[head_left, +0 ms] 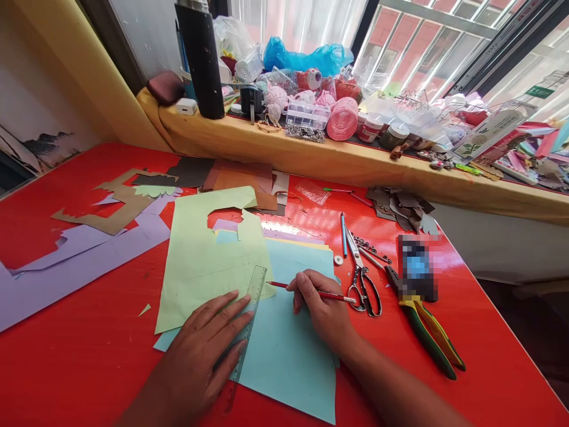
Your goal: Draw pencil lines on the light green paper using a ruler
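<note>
My left hand (214, 344) lies flat with its fingers stretched out, pressing on a clear ruler (255, 295). Beneath the ruler are a pale green sheet (200, 267) with a hole cut near its top and a light blue sheet (293, 338). Faint pencil lines show on the green sheet. A red pencil (326, 294) is gripped in my right hand (317, 302), its tip by the right edge of the green sheet, just right of the ruler. Large scissors (362, 279) lie right of that hand.
Green-and-yellow pliers (427, 332) lie at the right, beside a pixelated dark object (418, 267). A blue pen (344, 234) is near the scissors. Purple paper scraps (89, 279) and a brown cut-out (115, 207) spread to the left. A cluttered sill (267, 148) runs along the back.
</note>
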Demonstrator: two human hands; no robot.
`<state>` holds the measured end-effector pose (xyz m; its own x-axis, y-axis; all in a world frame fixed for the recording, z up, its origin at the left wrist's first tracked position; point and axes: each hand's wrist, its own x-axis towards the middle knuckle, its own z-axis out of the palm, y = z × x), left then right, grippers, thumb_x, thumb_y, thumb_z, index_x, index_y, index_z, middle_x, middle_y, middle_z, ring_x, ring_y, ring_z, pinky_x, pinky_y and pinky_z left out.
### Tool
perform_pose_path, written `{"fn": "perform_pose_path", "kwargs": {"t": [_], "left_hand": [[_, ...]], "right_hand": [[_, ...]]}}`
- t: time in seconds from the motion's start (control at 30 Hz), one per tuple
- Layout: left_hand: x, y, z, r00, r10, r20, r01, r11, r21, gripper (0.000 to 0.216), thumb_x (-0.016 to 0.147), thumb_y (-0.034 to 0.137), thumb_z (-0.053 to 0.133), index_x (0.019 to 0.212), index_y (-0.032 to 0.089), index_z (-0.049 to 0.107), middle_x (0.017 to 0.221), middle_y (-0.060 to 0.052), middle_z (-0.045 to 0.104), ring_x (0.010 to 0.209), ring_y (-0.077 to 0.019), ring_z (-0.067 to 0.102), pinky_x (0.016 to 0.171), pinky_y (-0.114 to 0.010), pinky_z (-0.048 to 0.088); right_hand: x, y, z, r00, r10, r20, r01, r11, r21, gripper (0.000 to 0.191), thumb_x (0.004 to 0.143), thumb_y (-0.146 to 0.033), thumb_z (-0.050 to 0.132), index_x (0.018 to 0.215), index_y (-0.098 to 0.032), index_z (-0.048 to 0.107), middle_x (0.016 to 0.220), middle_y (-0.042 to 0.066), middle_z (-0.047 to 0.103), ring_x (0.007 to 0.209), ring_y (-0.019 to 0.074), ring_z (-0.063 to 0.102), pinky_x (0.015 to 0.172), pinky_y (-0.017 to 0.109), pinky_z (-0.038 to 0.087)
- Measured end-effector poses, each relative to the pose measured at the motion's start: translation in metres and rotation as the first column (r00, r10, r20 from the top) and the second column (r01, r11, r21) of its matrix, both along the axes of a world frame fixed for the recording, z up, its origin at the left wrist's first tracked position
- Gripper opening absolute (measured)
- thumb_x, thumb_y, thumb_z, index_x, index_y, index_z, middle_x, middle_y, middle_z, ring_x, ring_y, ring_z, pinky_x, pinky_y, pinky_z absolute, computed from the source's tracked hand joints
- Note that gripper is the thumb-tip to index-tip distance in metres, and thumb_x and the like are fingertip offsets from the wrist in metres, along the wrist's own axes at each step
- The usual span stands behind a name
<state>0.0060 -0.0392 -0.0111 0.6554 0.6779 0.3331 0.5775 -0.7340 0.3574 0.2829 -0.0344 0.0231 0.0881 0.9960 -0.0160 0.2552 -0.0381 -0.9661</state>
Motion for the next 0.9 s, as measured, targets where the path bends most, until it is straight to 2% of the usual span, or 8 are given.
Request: {"fn": "perform_pose_path", "kwargs": {"t": [0.67,0.9], "left_hand": [[0.0009,0.0020,0.0041,1.000,-0.018,-0.005,0.018,0.999,0.043,0.041,0.113,0.029,0.055,0.152,0.030,0.064,0.163,0.002,0.063,0.153,-0.0248,0.055,0.117,-0.041,0.052],[0.0005,0.0005,0.0026,1.000,-0.008,-0.020,0.008,1.000,0.018,0.041,0.113,0.030,0.054,0.153,0.029,0.064,0.162,0.002,0.064,0.153,-0.0259,0.054,0.117,-0.042,0.052]], "right_hand": [[0.0016,-0.0015,-0.0013,1.000,0.021,-0.016,-0.021,1.000,-0.003,0.047,0.112,-0.052,0.056,0.082,-0.022,0.077,0.059,0.000,0.066,0.059,0.0187,0.057,0.065,0.033,0.044],[0.0001,0.0003,-0.0019,0.999,0.019,-0.028,-0.019,1.000,0.001,0.047,0.112,-0.052,0.057,0.082,-0.022,0.077,0.058,0.000,0.066,0.059,0.0183,0.055,0.064,0.032,0.044]]}}
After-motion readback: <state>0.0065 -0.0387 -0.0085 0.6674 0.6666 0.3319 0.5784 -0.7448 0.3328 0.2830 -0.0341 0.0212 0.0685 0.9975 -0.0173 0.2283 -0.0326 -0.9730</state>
